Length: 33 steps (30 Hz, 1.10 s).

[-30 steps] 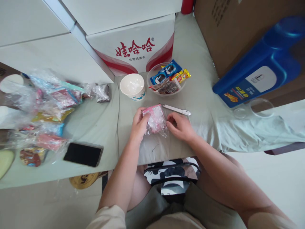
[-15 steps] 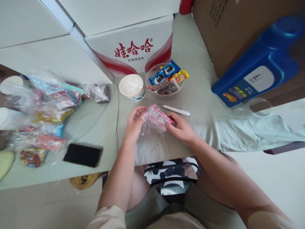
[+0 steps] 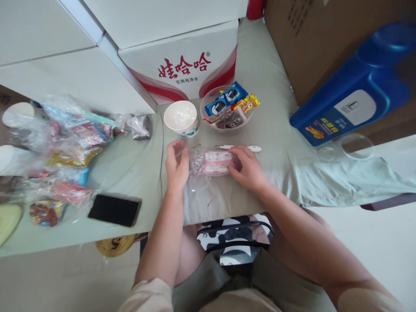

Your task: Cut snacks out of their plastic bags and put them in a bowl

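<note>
A clear plastic bag with pink-and-white packets (image 3: 215, 163) in it lies on the cloth in front of me. My right hand (image 3: 247, 168) grips its right end, thumb on the near side and fingers on the far side. Left of the crumpled bag end, my left hand (image 3: 177, 164) is apart from it, thumb and fingers spread with nothing between them. A white utility knife (image 3: 253, 148) lies just beyond the packets, partly covered by my right fingers. Farther back stand a white paper bowl (image 3: 180, 119) and a clear plastic bowl (image 3: 242, 122) holding blue, yellow and brown snack packets.
Bagged snacks (image 3: 74, 151) are heaped on the left, with a black phone (image 3: 115, 210) in front of them. A white carton (image 3: 185, 65) stands at the back. To the right are a tall blue bottle (image 3: 349, 93), a clear round lid (image 3: 356, 146) and a brown box (image 3: 279, 21).
The bag of packets has been lowered and turned flat on the cloth. My left hand has let go of it and moved left; my right hand stays at its right end.
</note>
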Available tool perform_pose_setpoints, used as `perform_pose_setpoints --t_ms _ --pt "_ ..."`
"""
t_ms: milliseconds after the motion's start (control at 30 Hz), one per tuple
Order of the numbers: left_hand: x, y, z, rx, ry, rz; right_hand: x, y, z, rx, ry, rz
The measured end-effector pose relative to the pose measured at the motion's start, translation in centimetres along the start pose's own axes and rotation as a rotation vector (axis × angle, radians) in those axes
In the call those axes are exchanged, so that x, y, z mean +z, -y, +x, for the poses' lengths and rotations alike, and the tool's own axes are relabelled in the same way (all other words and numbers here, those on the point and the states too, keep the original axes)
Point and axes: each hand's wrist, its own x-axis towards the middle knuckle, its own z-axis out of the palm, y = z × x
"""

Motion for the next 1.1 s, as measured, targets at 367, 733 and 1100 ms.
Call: perform_pose_setpoints --t_ms 367,733,1100 --pt "-0.3 -1.2 -0.1 0.19 0.578 0.296 -2.2 -0.1 0.3 0.139 -0.155 -0.111" --pt "-0.2 -2.6 -0.7 -0.084 0.585 0.179 -1.0 1.3 -0.4 0.115 0.15 -0.139" --pt "1.2 -2.9 -1.3 -0.006 0.619 0.406 -0.4 1.2 -0.6 0.01 0.137 -0.053"
